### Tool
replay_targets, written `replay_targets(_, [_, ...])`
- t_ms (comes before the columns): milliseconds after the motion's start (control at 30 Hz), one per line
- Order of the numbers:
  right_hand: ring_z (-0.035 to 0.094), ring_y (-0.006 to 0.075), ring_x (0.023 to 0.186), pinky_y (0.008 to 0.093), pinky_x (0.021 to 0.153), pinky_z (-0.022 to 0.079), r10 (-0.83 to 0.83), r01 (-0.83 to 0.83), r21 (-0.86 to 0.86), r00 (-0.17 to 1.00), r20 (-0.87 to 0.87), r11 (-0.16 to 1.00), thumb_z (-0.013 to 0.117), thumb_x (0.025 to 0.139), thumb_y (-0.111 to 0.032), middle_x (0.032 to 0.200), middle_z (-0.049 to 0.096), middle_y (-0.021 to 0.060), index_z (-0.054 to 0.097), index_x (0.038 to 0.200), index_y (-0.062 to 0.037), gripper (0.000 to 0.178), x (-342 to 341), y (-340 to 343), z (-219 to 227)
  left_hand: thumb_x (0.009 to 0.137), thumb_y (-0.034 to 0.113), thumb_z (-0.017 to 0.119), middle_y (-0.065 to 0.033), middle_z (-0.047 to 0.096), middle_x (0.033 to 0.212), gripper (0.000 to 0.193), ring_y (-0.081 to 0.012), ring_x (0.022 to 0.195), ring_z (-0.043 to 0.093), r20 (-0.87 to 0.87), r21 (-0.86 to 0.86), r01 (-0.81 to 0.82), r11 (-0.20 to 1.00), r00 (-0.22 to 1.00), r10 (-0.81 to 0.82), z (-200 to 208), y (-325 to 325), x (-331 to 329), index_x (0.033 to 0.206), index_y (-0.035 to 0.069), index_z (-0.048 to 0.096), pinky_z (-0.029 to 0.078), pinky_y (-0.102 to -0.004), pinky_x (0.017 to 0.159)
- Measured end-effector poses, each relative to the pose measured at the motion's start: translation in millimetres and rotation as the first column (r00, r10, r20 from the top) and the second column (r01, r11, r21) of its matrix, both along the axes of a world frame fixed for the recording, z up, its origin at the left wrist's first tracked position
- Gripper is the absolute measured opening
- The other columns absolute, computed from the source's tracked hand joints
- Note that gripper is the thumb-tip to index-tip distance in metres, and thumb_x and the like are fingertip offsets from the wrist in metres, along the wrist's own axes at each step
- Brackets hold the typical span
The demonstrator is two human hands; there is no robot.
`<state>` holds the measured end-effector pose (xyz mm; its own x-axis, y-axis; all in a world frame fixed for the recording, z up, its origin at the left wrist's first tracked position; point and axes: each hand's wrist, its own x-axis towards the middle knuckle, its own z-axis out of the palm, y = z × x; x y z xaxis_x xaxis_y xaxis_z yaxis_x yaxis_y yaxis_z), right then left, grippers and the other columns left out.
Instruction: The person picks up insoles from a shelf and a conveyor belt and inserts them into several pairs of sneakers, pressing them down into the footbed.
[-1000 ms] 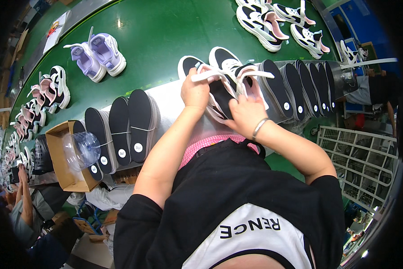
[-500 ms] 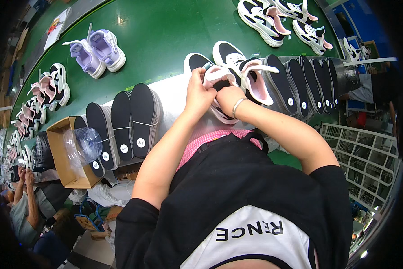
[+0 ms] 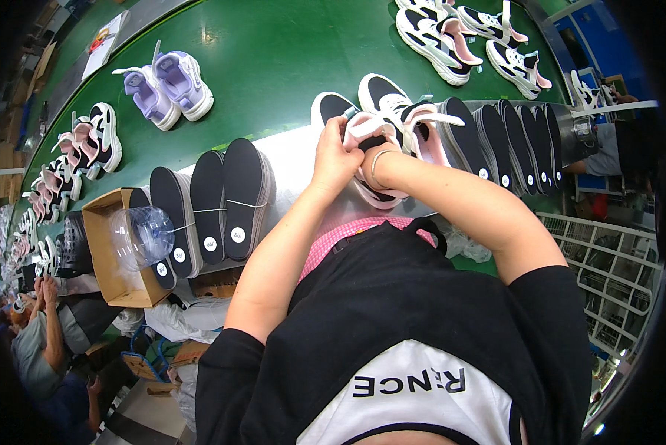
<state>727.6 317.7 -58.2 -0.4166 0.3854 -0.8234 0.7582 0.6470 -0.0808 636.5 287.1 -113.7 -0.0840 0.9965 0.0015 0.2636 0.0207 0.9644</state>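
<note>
A black, white and pink sneaker lies in front of me, its pink-lined opening toward my body. My left hand is closed on the edge of its collar, thumb and fingers pinching there. Into the opening reaches my right hand, a bracelet at its wrist; its fingers are hidden inside the shoe, and whether they hold anything does not show. Touching it on the right stands a matching sneaker with its white strap sticking out.
Bundled black insoles stand left of the sneakers, and more insole stacks to the right. A cardboard box holds a clear plastic container. Lilac sneakers and further black-white pairs stand on the green table. Another person works at far left.
My right hand has pushed farther forward into the sneaker, its bracelet now close to the opening. My left hand keeps its hold on the collar. The whole view has shifted slightly.
</note>
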Motion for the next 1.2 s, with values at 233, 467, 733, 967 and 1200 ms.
replay_targets(233, [0.026, 0.0206, 0.123, 0.0346, 0.101, 0.016, -0.13, 0.124, 0.139, 0.991, 0.04, 0.982, 0.039, 0.078, -0.031, 0.133, 0.029, 0.0064, 0.039, 0.124, -0.0143, 0.048, 2.7, -4.6, -0.8, 0.057, 0.0, 0.052, -0.0189, 0.052, 0.098, 0.052, -0.0273, 0.092, 0.052, -0.112, -0.041, 0.016, 0.999, 0.993, -0.02, 2.7, 0.5, 4.4, 0.107, -0.003, 0.04, 0.041, -0.031, 0.078])
replay_targets(467, [0.04, 0.0256, 0.105, 0.0391, 0.093, 0.026, 0.055, -0.054, 0.056, 0.998, -0.012, 0.997, 0.048, 0.072, -0.016, 0.109, 0.044, 0.0127, 0.05, 0.107, -0.0068, 0.036, 18.6, -13.4, 11.6, 0.058, 0.001, 0.051, -0.0171, 0.054, 0.093, 0.046, -0.0263, 0.087, 0.054, -0.148, 0.034, 0.006, 0.999, 0.989, -0.001, -0.8, 0.3, 8.0, 0.103, -0.003, 0.044, 0.043, -0.0314, 0.076])
replay_targets(733, [0.058, 0.0247, 0.089, 0.0551, 0.079, 0.029, -0.14, 0.134, -0.074, 0.986, -0.087, 0.988, 0.048, 0.07, -0.015, 0.092, 0.061, 0.0116, 0.06, 0.093, -0.0047, 0.028, 47.7, -35.5, 9.8, 0.057, -0.003, 0.046, -0.0195, 0.052, 0.088, 0.037, -0.0348, 0.085, 0.05, 0.129, 0.087, 0.041, 0.995, 0.99, -0.052, -15.2, 6.1, 20.7, 0.093, -0.001, 0.054, 0.04, -0.0376, 0.076])
replay_targets(967, [0.053, 0.0283, 0.079, 0.0375, 0.078, 0.038, -0.141, 0.308, 0.006, 0.451, -0.881, 0.951, 0.054, 0.074, -0.022, 0.081, 0.057, 0.0136, 0.055, 0.096, -0.0048, 0.028, 82.1, -42.2, 25.4, 0.059, -0.009, 0.039, -0.0152, 0.061, 0.084, 0.036, -0.0242, 0.077, 0.059, 0.155, -0.076, -0.024, 0.997, 0.987, 0.035, 27.2, -6.0, -5.5, 0.092, -0.005, 0.054, 0.044, -0.0292, 0.074])
replay_targets(1200, [0.054, 0.0297, 0.088, 0.0367, 0.078, 0.042, -0.489, 0.9, 0.362, 0.435, -0.756, 0.242, 0.056, 0.071, -0.022, 0.09, 0.057, 0.0168, 0.056, 0.09, -0.0018, 0.028, 267.2, 7.2, -25.0, 0.062, 0.003, 0.061, -0.0228, 0.038, 0.113, 0.054, -0.0342, 0.109, 0.035, -0.342, 0.762, 0.04, 0.646, 0.873, 0.349, 71.5, -4.7, 16.0, 0.11, -0.002, 0.035, 0.028, -0.0439, 0.09])
